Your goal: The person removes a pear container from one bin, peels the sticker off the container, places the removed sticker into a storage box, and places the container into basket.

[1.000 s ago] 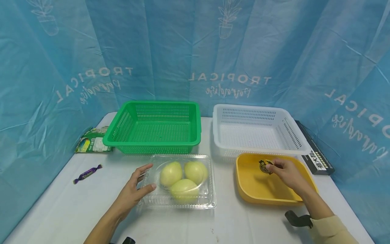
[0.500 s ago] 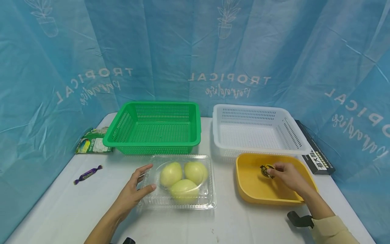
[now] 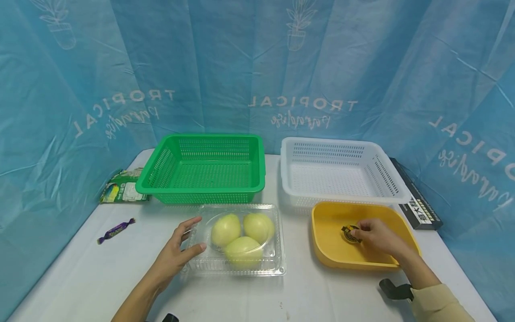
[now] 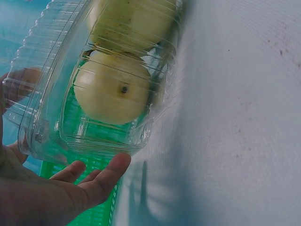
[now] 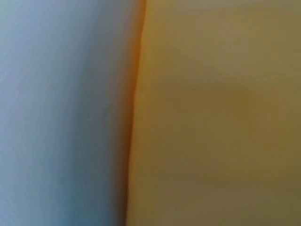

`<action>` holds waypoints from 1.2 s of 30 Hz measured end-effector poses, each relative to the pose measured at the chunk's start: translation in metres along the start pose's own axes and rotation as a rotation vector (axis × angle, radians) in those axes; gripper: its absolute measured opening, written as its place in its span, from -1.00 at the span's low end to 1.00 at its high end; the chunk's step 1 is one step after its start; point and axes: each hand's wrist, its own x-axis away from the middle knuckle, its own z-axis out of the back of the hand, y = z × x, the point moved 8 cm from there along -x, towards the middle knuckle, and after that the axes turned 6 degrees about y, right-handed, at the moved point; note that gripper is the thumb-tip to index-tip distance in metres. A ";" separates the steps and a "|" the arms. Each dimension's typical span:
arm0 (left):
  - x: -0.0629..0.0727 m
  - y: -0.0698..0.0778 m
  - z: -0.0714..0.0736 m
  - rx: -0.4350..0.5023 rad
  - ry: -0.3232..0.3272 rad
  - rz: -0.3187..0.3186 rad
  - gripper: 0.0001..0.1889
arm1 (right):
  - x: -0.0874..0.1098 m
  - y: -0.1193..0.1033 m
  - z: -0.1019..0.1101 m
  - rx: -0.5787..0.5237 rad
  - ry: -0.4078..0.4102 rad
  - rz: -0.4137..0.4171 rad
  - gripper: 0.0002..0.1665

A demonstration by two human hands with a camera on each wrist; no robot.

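In the head view my right hand reaches into the yellow tray and pinches a small round black-and-yellow packet between thumb and fingertips, low over the tray's floor. The right wrist view has only the tray's blurred wall; the hand is out of it. My left hand lies at the left side of a clear plastic clamshell box, thumb and fingers spread apart. Three pale yellow-green pears sit inside the closed box. In the left wrist view, the fingers are by the box's corner.
Behind stand a green basket and a white basket. A purple wrapped candy and a green packet lie at left. Along the right edge is a black box. A blue curtain hangs around the table.
The right hand has shifted slightly within the yellow tray; the packet in its fingers has turned and sits a little lower. The left hand and the clear box have not moved.
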 end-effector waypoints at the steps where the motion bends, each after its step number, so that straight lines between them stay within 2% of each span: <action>1: 0.000 0.000 0.000 0.001 0.000 0.000 -0.30 | 0.000 0.000 -0.001 0.010 -0.004 0.004 -0.71; 12: 0.000 0.000 0.000 0.002 -0.005 0.004 -0.29 | 0.001 -0.003 -0.004 0.122 -0.014 0.040 -0.76; 27: 0.001 0.001 0.001 0.002 -0.001 -0.002 -0.29 | -0.002 0.004 -0.006 0.142 -0.002 0.017 -0.83; 36: 0.001 0.003 0.000 0.003 0.000 0.001 -0.30 | 0.000 0.004 -0.006 0.141 0.006 -0.022 -0.70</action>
